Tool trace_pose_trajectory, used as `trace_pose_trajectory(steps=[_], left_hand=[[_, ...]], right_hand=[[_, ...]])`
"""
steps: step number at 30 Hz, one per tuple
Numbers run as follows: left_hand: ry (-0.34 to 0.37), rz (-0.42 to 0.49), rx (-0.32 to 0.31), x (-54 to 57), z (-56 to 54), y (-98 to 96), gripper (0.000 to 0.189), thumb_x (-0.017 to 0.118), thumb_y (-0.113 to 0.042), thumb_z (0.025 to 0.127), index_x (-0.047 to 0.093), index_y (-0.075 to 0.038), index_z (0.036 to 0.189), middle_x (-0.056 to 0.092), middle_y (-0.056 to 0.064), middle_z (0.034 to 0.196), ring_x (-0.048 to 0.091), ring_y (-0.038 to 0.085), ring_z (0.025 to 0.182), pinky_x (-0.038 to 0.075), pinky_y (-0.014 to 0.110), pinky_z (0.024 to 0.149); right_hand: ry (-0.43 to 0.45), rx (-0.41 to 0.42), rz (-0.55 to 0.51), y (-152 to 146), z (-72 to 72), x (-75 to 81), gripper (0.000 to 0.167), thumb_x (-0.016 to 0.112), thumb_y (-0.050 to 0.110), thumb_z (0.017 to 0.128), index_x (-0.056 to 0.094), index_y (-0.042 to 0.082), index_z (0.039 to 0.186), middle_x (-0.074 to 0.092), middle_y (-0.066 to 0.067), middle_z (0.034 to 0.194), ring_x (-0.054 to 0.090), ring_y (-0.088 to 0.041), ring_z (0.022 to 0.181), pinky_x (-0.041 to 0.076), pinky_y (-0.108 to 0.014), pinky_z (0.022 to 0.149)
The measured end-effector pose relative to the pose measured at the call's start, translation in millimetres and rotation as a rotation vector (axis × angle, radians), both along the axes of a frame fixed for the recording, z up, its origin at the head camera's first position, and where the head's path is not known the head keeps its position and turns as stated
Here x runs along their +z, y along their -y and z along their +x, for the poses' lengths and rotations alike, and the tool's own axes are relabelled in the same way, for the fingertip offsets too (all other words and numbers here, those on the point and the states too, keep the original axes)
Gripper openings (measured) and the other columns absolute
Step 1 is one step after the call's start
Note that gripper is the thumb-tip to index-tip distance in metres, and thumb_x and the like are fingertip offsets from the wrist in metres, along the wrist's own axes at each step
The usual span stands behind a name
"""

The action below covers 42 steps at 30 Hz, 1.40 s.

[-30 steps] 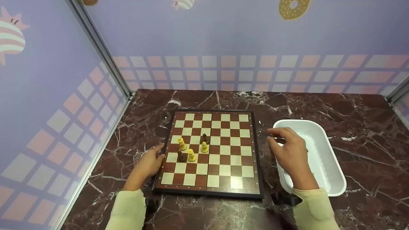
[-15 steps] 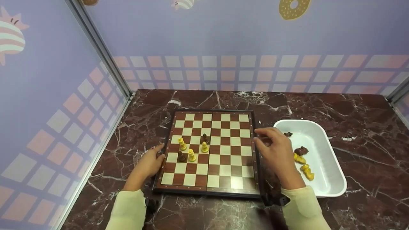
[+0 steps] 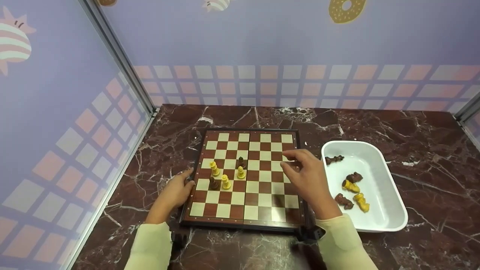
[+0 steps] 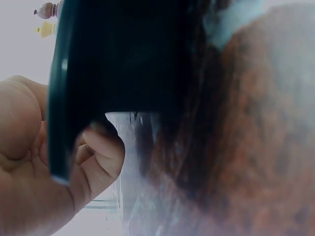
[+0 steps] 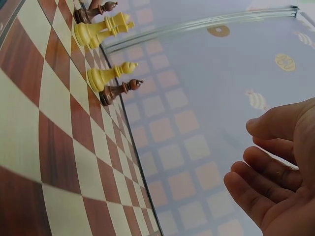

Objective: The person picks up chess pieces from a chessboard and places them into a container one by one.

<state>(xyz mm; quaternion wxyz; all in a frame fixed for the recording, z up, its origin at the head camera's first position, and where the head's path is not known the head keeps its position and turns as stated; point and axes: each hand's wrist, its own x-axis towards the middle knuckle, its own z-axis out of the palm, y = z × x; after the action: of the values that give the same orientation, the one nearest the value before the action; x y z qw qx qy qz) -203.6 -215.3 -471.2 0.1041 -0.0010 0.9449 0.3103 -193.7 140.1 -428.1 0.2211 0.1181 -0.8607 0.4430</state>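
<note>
A folding chessboard (image 3: 264,176) lies flat, with several chess pieces upright on its left half. Among them are a yellow king (image 3: 215,169), a yellow piece (image 3: 225,182), a yellow bishop (image 3: 241,172), a dark bishop (image 5: 118,91) and another dark piece (image 3: 214,183). My left hand (image 3: 175,193) holds the board's left edge; in the left wrist view its fingers curl at that dark edge, which partly hides them. Above the board's right half hovers my right hand (image 3: 307,180). Its thumb and fingers are loosely bent and apart, and I see nothing between them.
To the right stands a white tray (image 3: 390,195) with several yellow and dark chess pieces lying in it. A dark red marble tabletop (image 3: 431,150) is under everything. Patterned walls (image 3: 262,41) close off the back and sides.
My right hand has moved left from over the tray to above the board's right half, uncovering the pieces in the tray. The left hand and the pieces on the board stay put.
</note>
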Motion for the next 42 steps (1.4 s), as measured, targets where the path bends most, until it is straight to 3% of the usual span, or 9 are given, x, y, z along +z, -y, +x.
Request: trace_pose_trajectory(steps=[3,7,11,16,18,22,31,36,42], left_hand=[[0.012,0.007,0.004,0.2,-0.8,0.2,0.051,0.046,-0.014,0.102,0.034,-0.004,0.15,0.057,0.014,0.084,0.046,0.015,0.053,0.045,0.038,0.071],[0.001,0.005,0.0,-0.1,-1.0,1.1,0.051,0.046,-0.014,0.102,0.034,-0.003,0.15,0.061,0.019,0.1,0.047,0.014,0.057,0.046,0.041,0.078],[0.006,0.009,0.005,-0.7,-1.6,1.3,0.051,0.046,-0.014,0.102,0.034,-0.004,0.15,0.061,0.019,0.101,0.047,0.016,0.057,0.045,0.042,0.079],[-0.006,-0.004,-0.005,0.0,-1.2,1.3,0.051,0.047,-0.014,0.102,0.035,-0.002,0.15,0.059,0.026,0.121,0.06,0.025,0.08,0.045,0.044,0.084],[-0.004,-0.001,-0.009,0.4,-0.7,1.4,0.051,0.047,-0.015,0.102,0.034,-0.003,0.15,0.062,0.024,0.109,0.059,0.023,0.074,0.046,0.041,0.079],[0.003,0.021,-0.015,0.4,-0.9,2.0,0.052,0.046,-0.013,0.102,0.033,-0.002,0.15,0.056,0.009,0.074,0.043,0.013,0.049,0.043,0.034,0.062],[-0.012,0.006,-0.001,-0.7,-1.3,2.0,0.051,0.047,-0.014,0.101,0.035,-0.003,0.15,0.053,0.009,0.081,0.04,0.012,0.05,0.044,0.038,0.072],[-0.003,0.027,0.011,-0.4,-0.8,1.6,0.051,0.047,-0.014,0.101,0.035,-0.005,0.15,0.052,0.008,0.078,0.038,0.011,0.049,0.042,0.034,0.063],[0.006,0.04,0.013,-0.4,0.2,0.7,0.051,0.047,-0.015,0.102,0.034,-0.006,0.151,0.045,0.001,0.061,0.036,0.01,0.046,0.038,0.029,0.053]], right_hand=[[0.028,0.034,-0.036,6,-0.5,-0.6,0.022,0.075,0.008,0.083,0.072,0.006,0.105,0.067,-0.009,0.103,0.069,-0.022,0.094,0.058,-0.031,0.078],[0.04,0.079,-0.064,13,-2.0,-1.9,0.022,0.074,0.007,0.085,0.071,0.005,0.106,0.066,-0.01,0.103,0.069,-0.024,0.096,0.057,-0.03,0.08],[0.04,0.077,-0.048,18,-4.1,-3.9,0.021,0.075,0.01,0.084,0.072,0.007,0.104,0.067,-0.007,0.103,0.069,-0.022,0.095,0.057,-0.03,0.08],[0.052,0.08,-0.014,25,-5.0,-5.2,0.022,0.075,0.014,0.084,0.072,0.01,0.106,0.068,-0.005,0.103,0.068,-0.022,0.094,0.056,-0.036,0.082],[0.048,0.083,0.0,27,-5.7,-6.2,0.022,0.075,0.013,0.084,0.072,0.009,0.106,0.068,-0.005,0.102,0.068,-0.022,0.094,0.056,-0.037,0.082],[0.046,0.093,0.013,32,-7.0,-7.8,0.022,0.074,0.014,0.084,0.072,0.009,0.106,0.068,-0.006,0.1,0.067,-0.022,0.094,0.056,-0.034,0.081],[0.097,0.161,-0.053,44,-8.1,-12.6,0.021,0.072,0.008,0.085,0.071,0.006,0.106,0.067,-0.01,0.102,0.067,-0.024,0.092,0.057,-0.036,0.081],[0.088,0.148,-0.014,50,-9.2,-16.4,0.023,0.073,0.008,0.083,0.071,0.008,0.106,0.067,-0.007,0.102,0.068,-0.023,0.091,0.057,-0.036,0.08],[0.123,0.136,0.036,54,-9.0,-16.7,0.024,0.072,0.014,0.086,0.071,0.013,0.11,0.067,-0.002,0.105,0.067,-0.02,0.092,0.055,-0.034,0.084]])
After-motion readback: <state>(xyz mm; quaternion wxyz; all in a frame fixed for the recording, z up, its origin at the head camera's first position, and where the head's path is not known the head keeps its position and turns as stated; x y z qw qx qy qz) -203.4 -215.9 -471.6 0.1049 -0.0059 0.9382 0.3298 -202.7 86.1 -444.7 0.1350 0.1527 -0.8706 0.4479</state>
